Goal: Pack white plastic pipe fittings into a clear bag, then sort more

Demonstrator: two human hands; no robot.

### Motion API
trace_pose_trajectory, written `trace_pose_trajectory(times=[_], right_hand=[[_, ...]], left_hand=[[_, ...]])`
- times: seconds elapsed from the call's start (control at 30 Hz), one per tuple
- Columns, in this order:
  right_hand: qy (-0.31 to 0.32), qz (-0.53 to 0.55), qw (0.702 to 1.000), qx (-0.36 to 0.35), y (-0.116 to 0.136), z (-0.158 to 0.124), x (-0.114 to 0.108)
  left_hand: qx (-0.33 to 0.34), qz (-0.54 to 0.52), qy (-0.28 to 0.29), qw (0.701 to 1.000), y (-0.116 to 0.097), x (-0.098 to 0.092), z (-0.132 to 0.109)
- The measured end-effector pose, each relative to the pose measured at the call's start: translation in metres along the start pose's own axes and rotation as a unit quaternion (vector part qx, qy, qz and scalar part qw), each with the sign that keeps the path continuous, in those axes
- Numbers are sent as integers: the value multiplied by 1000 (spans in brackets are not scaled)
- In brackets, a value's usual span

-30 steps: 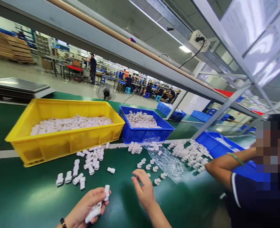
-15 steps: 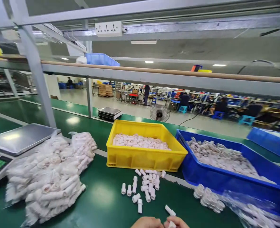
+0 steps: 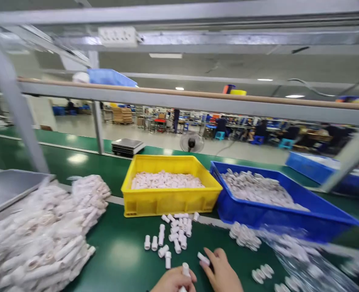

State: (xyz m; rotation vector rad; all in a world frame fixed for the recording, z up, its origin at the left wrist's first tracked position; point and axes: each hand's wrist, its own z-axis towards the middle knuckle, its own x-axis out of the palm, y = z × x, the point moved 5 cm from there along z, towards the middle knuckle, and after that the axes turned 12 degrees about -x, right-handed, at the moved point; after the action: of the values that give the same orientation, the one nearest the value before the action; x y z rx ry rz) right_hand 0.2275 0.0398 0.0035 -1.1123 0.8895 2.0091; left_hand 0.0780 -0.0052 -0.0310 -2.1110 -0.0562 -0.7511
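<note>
My left hand (image 3: 176, 280) is closed around a white plastic pipe fitting (image 3: 185, 269), which stands upright between thumb and fingers. Another white end shows below the fingers; whether it is the same piece, I cannot tell. My right hand (image 3: 220, 269) is open, thumb and forefinger spread on either side of a second white fitting (image 3: 203, 258) lying on the green table. Past both hands, a loose group of white fittings (image 3: 168, 259) lies in front of the yellow bin (image 3: 170, 202).
A blue bin (image 3: 258, 217) of white parts stands right of the yellow one. White caps (image 3: 245, 236) and a clear plastic bag (image 3: 313, 267) lie at right. Bagged white tubes (image 3: 45, 235) and a scale (image 3: 11, 188) occupy the left. A metal frame (image 3: 179, 97) crosses above.
The view has swung right. My hands have come apart: the right has reached forward to the lying fitting, while the left now shows an upright fitting in its grip.
</note>
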Motion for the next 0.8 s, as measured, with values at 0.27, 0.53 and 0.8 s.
trace_pose_trajectory(times=[0.27, 0.53, 0.8], right_hand=[[-3, 66, 997, 48, 23, -11, -21], [-75, 421, 887, 172, 20, -26, -23], [-103, 212, 953, 190, -18, -24, -58]], left_hand=[[-88, -81, -12, 993, 12, 22, -30], [-59, -29, -38, 997, 2, 29, -37], [-59, 31, -7, 998, 4, 24, -39]])
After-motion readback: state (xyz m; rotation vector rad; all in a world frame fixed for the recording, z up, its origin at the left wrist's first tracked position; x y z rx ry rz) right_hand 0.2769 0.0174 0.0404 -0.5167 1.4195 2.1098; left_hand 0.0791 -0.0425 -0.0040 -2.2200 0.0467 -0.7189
